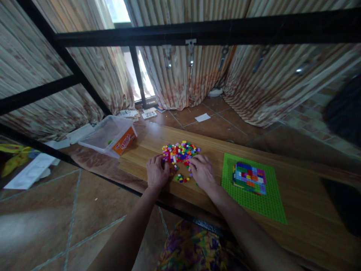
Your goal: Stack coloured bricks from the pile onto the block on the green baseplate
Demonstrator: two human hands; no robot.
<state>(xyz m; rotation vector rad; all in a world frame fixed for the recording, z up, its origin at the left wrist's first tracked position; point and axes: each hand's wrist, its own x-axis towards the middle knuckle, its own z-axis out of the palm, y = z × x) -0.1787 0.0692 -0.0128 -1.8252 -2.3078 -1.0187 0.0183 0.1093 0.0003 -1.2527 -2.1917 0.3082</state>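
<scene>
A heap of small, many-coloured toy bricks lies on the wooden bench top between my two hands. My left hand rests at the heap's left edge, palm down, fingers bent and thumb apart from them. At the right edge, my right hand has its fingers drawn together among the bricks; whatever is between the fingertips is hidden. A few loose bricks lie nearer to me. To the right, a green baseplate carries a low, multicoloured brick build.
A clear plastic box with an orange label stands at the bench's left end. A dark flat object lies at the far right. A black metal bar crosses above, in front of striped curtains. Papers lie on the tiled floor.
</scene>
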